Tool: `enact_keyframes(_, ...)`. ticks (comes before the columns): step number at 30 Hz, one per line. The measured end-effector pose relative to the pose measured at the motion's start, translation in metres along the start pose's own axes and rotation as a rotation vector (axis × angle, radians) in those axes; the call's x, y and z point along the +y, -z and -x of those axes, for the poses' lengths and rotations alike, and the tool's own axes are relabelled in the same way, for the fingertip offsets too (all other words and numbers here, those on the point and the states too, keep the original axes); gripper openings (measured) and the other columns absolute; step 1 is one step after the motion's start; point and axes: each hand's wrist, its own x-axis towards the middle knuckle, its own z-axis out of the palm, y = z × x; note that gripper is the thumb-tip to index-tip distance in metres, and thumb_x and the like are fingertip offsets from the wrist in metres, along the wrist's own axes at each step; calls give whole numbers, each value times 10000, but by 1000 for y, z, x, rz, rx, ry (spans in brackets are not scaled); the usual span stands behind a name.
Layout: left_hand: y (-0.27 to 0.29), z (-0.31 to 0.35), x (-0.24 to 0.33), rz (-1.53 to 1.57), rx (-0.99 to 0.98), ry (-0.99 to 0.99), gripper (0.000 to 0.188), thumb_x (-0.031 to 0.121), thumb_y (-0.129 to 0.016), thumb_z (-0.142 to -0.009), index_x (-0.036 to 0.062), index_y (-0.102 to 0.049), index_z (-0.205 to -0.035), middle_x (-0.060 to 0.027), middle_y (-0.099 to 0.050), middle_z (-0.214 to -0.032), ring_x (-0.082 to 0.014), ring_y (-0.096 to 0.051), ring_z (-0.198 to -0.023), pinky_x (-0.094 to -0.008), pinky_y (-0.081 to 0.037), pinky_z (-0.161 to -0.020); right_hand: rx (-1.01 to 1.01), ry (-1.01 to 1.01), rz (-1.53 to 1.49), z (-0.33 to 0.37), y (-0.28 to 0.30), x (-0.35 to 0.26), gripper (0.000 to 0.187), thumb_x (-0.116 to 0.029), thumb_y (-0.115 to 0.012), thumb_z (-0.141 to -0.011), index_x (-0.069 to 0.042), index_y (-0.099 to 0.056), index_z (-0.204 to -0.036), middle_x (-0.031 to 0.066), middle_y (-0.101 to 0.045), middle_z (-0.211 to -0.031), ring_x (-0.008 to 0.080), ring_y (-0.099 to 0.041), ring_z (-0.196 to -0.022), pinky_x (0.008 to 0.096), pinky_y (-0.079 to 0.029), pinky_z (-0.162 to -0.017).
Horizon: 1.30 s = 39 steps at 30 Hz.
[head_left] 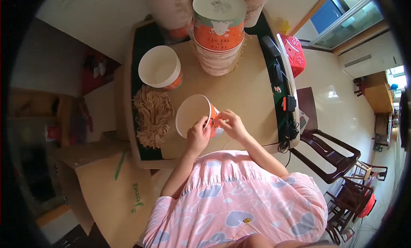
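Left hand (199, 134) is grasping the rim of an open white-and-orange paper bucket (189, 114), which is lying tilted at frame center; right hand (234, 126) is touching its orange side with fingertips bunched, can't tell if pinching anything. Twine bundle (152, 117) is lying left of center, second bucket (158, 65) sitting just above it, bucket stack (219, 42) standing at upper center.

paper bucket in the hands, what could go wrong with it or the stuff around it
The left hand grips the rim of the paper bucket, so squeezing too hard might crease that wall. The loose strands of the twine bundle lie close by and could tangle if brushed. The tall stack of upturned buckets could topple if bumped.
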Motion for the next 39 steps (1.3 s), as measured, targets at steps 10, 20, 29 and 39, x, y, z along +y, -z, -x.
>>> enact_keyframes(10,11,6,2,57,-81,4,421,-9,-539,-777,24,-520,-1196,-190,-637,-971,-301,-640,-897,-362,-509,-757,-102,49,174,-2,-5,-5,173,-165,-582,-820,-25,-614,-919,80,-546,-890,186,-553,-787,293,-451,-631)
enact_keyframes(20,0,0,-3,303,-236,52,423,-45,-554,-760,2,-519,-1180,-128,-646,-959,-170,-645,-823,-287,-518,-698,-166,49,107,1,8,10,205,-173,-580,-838,-45,-634,-989,83,-547,-902,197,-560,-829,306,-470,-698)
enact_keyframes(29,-25,-12,-2,373,-237,98,212,36,-553,-829,-6,-597,-1033,-127,-663,-878,-186,-654,-769,-304,-515,-676,-232,-60,112,3,32,8,150,-109,-564,-864,-36,-602,-990,73,-575,-897,169,-581,-852,280,-469,-730)
enact_keyframes(39,-62,-24,-29,171,-149,62,80,58,-553,-867,-19,-573,-875,-109,-659,-779,-173,-658,-731,-294,-524,-646,-248,-221,67,6,51,28,169,-84,-512,-901,-4,-584,-1031,61,-632,-842,118,-580,-729,256,-490,-667)
